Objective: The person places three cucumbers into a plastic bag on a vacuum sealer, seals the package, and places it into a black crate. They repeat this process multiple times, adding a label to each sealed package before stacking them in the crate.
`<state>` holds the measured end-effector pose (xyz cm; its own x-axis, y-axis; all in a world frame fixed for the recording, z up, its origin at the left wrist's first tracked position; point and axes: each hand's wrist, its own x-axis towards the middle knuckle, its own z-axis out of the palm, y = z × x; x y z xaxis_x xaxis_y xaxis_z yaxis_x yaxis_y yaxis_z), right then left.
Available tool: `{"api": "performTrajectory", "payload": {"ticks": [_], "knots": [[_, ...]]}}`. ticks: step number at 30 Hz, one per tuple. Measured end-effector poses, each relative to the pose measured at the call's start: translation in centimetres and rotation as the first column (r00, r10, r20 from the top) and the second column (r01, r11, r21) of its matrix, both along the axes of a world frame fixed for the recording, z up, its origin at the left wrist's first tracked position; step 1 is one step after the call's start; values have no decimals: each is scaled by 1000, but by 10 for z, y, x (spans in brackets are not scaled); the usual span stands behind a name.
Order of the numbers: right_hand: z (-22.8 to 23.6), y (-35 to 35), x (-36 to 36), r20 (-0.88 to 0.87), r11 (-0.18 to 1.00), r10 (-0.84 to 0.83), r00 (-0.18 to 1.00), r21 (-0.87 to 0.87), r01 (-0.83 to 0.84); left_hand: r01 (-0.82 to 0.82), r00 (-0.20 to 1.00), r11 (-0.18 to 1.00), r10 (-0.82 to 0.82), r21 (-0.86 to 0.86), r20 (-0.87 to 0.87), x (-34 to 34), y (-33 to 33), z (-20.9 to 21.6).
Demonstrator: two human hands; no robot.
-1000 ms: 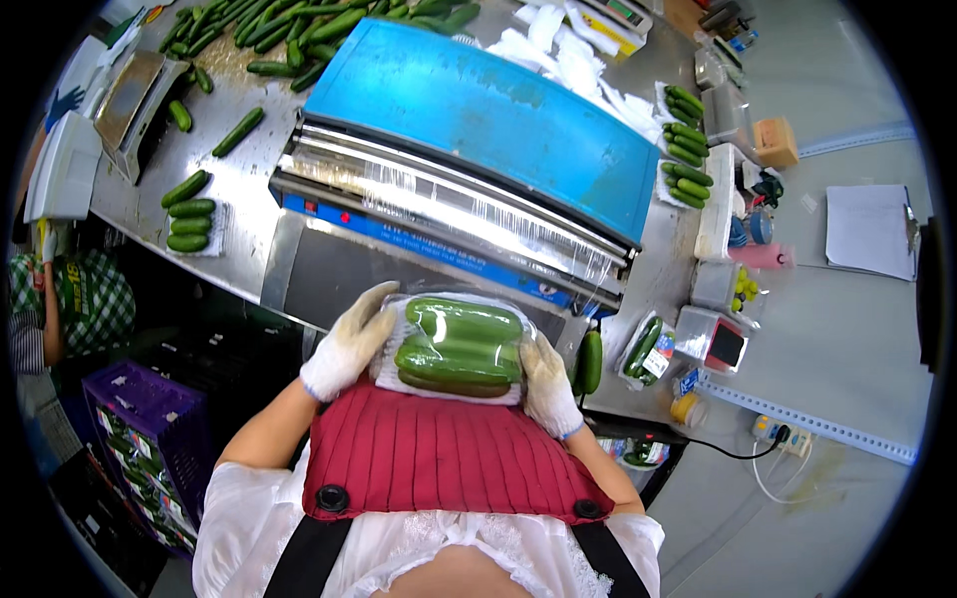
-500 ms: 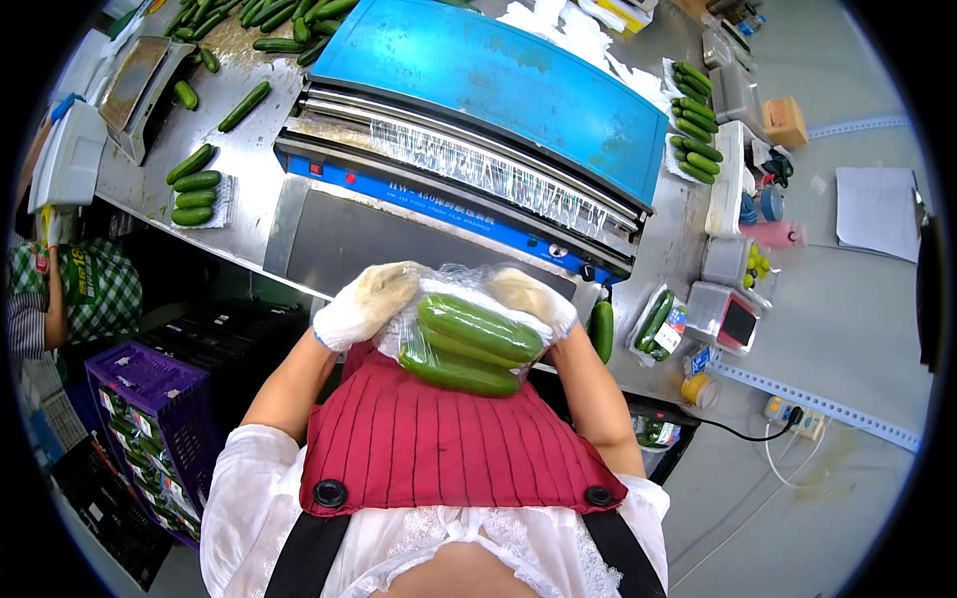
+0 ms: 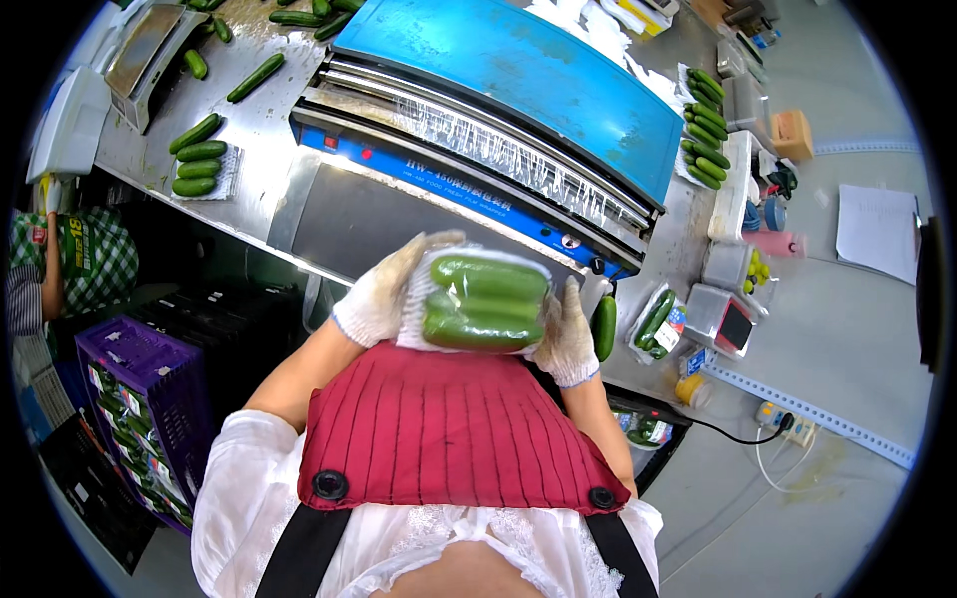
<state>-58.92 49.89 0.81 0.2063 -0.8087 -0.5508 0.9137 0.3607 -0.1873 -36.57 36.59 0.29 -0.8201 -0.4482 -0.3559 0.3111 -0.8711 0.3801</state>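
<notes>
Between my hands is a film-wrapped pack of cucumbers (image 3: pixel 485 302), several green fruits on a white tray under shiny clear film. It is held level at the near edge of the film wrapping machine (image 3: pixel 503 95), in front of its dark plate (image 3: pixel 384 224). My left hand (image 3: pixel 387 291), in a white knit glove, grips the pack's left side, its fingers along the far corner. My right hand (image 3: pixel 568 341), gloved alike and slightly blurred, holds the right side. The undersides of both grips are hidden.
Loose cucumbers (image 3: pixel 256 78) and an unwrapped cucumber tray (image 3: pixel 204 171) lie on the left of the steel table. At the right are trayed cucumbers (image 3: pixel 706 125), a labelled pack (image 3: pixel 656 324) and clear tubs (image 3: pixel 720 317). A purple crate (image 3: pixel 150 369) stands lower left, near another person's arm (image 3: pixel 53 269).
The pack has risen away from my apron toward the machine and now lies flatter, its film smoother. My right hand has moved from its far corner down to its right side.
</notes>
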Motion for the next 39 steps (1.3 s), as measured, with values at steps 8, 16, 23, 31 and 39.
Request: {"api": "performTrajectory", "payload": {"ticks": [8,16,23,31,39], "knots": [[-29,-3,51,-192,970,-117,974,189,153,-3,995,920,-38,-392,-96,-37,-34,19],[-27,3,79,-342,888,-385,857,115,444,-41,954,997,21,-61,-300,-38,-29,11],[-36,43,84,-948,890,-3,-318,-148,431,182,942,979,-145,97,-303,-19,1,-14],[32,79,72,-944,893,-312,108,-252,373,-40,994,983,21,180,105,-22,15,-29],[53,149,50,-928,997,28,-372,1,73,404,898,914,-405,45,170,-73,82,-15]]}}
